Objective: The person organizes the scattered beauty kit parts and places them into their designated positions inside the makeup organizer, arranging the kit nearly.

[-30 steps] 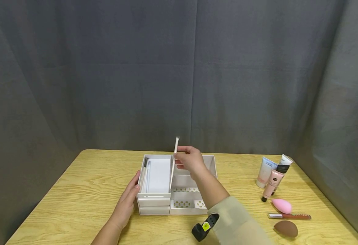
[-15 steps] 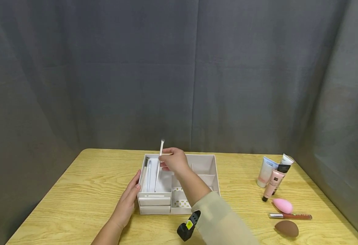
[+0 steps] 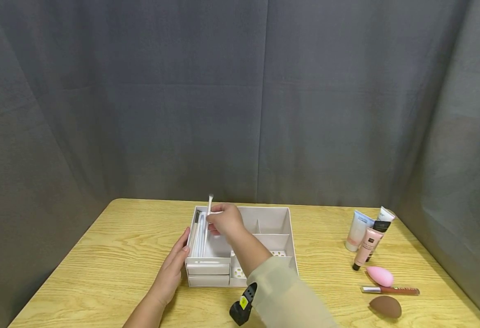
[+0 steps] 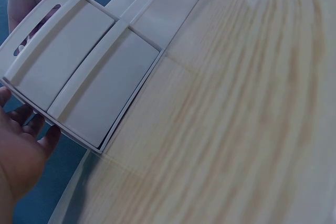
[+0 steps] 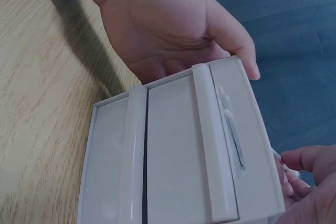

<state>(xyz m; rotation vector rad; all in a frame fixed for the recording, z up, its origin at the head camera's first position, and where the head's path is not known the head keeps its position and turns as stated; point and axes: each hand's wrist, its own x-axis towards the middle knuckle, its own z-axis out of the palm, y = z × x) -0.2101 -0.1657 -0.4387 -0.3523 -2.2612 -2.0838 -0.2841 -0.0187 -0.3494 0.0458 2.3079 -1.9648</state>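
A white desk organizer point(image 3: 209, 269) with two small front drawers point(image 4: 102, 82) stands on the table. My right hand point(image 3: 228, 222) pinches a slim white makeup brush point(image 3: 210, 203), tip upward, its lower end inside the organizer's left compartment. Several thin brushes point(image 3: 195, 237) lie along that compartment's left wall, one with a dark head. In the head view my left hand point(image 3: 170, 272) rests against the organizer's left side; the right wrist view has this hand point(image 5: 168, 24) with its thumb near the top edge. The right forearm covers part of the right compartments.
At the right stand several tubes, among them a pale blue and white tube point(image 3: 358, 230) and a pink tube point(image 3: 368, 246). Before them lie a pink makeup sponge point(image 3: 380, 276), a reddish-brown slim tube point(image 3: 397, 290) and a brown sponge point(image 3: 385, 306). Grey curtains point(image 3: 182, 114) surround the table.
My right hand has moved left with the brush, from the compartment's right wall to beside the other brushes, and has lowered slightly. The left hand stays in place.
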